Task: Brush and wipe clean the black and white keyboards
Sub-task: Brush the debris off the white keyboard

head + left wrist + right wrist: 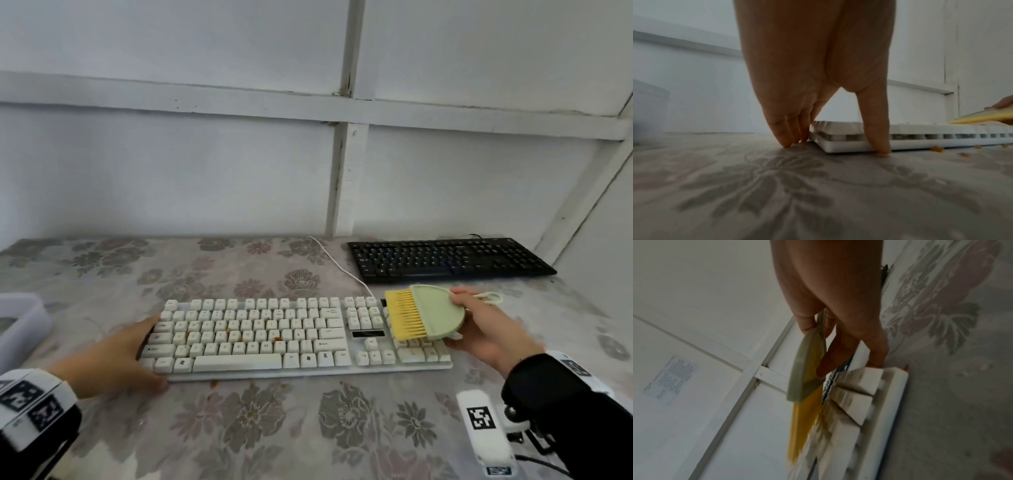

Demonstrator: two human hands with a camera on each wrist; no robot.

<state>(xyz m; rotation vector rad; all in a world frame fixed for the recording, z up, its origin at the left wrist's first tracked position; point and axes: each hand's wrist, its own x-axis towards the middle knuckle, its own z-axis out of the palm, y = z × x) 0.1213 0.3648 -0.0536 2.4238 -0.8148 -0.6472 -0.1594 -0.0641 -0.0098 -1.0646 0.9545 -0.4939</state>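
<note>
The white keyboard [294, 337] lies across the middle of the flowered tablecloth, with orange crumbs [228, 330] on its letter keys. My left hand [144, 349] braces its left end: straight fingers [785, 129] stand against the side and the thumb against the front edge. My right hand [462, 318] grips a green brush [438, 315], whose yellow bristles [803, 426] lie on the number pad keys at the right end. The black keyboard [448, 258] sits at the back right by the wall, apart from both hands.
A translucent white tub [20, 325] stands at the left edge. The white cable [339, 263] runs from the white keyboard back to the wall. More crumbs [937, 148] lie on the cloth along the keyboard's front edge. A white tagged device [483, 428] lies near right.
</note>
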